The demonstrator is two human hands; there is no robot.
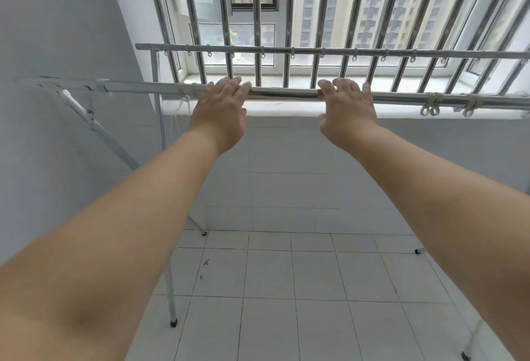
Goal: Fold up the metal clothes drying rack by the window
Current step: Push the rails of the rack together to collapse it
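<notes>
The metal drying rack stands unfolded in front of the window. Its near top bar runs across the middle of the view, and its far top bar runs higher up, close to the window bars. My left hand lies palm down over the near bar, its fingers draped across the top. Further right on the same bar my right hand rests the same way. Whether the fingers curl under the bar is hidden. The rack's crossed legs slope down at the left to black feet on the floor.
A barred window with a white sill fills the back. A grey wall stands close on the left. White floor tiles spread below. White hanging rings sit on the near bar at the right.
</notes>
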